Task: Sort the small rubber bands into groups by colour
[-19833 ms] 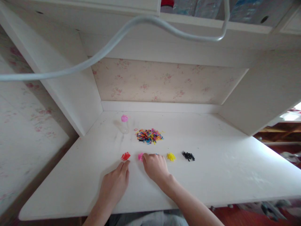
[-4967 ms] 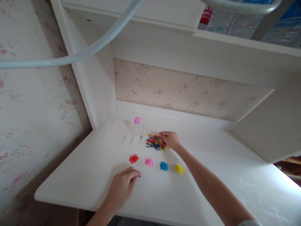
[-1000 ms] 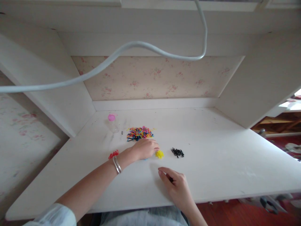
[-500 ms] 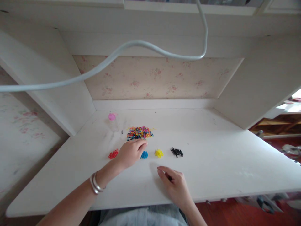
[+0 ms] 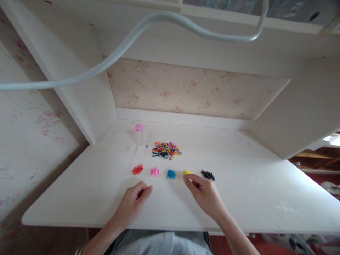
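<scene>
Small bands in mixed colours form a loose pile (image 5: 166, 150) near the middle of the white table. In front of it runs a row of single-colour heaps: red (image 5: 137, 169), pink (image 5: 154, 171), blue (image 5: 171, 174), yellow (image 5: 187, 172) and black (image 5: 208, 174). My left hand (image 5: 134, 202) rests below the red and pink heaps, its fingers curled; whatever they might hold is hidden. At the front of the yellow heap, which it partly covers, my right hand (image 5: 203, 193) has thumb and forefinger pinched together; anything between them is too small to name.
A clear jar with a pink lid (image 5: 139, 128) stands at the back left, a tiny dark item (image 5: 147, 146) beside it. A pale cable (image 5: 164, 16) crosses the upper view. White side panels (image 5: 300, 106) and a low back ledge (image 5: 183, 117) bound the table (image 5: 247, 198).
My left hand has drawn back from the mixed pile toward the front edge, uncovering the pink heap. My right hand has moved forward to the yellow heap. The camera view has shifted and tilted.
</scene>
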`<state>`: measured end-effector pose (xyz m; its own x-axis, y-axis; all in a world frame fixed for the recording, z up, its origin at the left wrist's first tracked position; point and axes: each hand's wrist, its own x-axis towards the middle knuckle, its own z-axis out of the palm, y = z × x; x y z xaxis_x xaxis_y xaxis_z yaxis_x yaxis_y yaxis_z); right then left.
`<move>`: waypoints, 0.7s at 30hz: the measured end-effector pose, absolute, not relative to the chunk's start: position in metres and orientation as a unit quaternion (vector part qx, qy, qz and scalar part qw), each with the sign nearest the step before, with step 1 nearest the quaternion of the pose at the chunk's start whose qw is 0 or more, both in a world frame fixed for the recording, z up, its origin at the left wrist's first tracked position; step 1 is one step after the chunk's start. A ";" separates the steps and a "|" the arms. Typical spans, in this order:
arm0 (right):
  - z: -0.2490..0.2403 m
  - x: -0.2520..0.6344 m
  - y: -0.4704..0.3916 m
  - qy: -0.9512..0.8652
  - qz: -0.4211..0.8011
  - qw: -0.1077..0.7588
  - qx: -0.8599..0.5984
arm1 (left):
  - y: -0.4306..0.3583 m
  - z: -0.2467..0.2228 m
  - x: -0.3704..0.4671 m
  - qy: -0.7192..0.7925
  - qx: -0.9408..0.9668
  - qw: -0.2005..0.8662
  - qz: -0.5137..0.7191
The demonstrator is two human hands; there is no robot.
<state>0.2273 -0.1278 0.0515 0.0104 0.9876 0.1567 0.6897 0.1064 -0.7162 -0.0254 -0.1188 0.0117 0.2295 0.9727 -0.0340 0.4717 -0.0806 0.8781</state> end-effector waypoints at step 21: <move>0.045 0.155 -0.015 -0.713 0.084 -0.005 -0.696 | -0.118 0.012 -0.033 0.517 0.661 0.440 0.318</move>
<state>0.1547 -0.0147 0.0452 -0.0308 0.9919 -0.1235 0.9935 0.0169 -0.1122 -0.0330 -0.1177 0.0123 0.2620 0.9645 -0.0343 0.4040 -0.0773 0.9115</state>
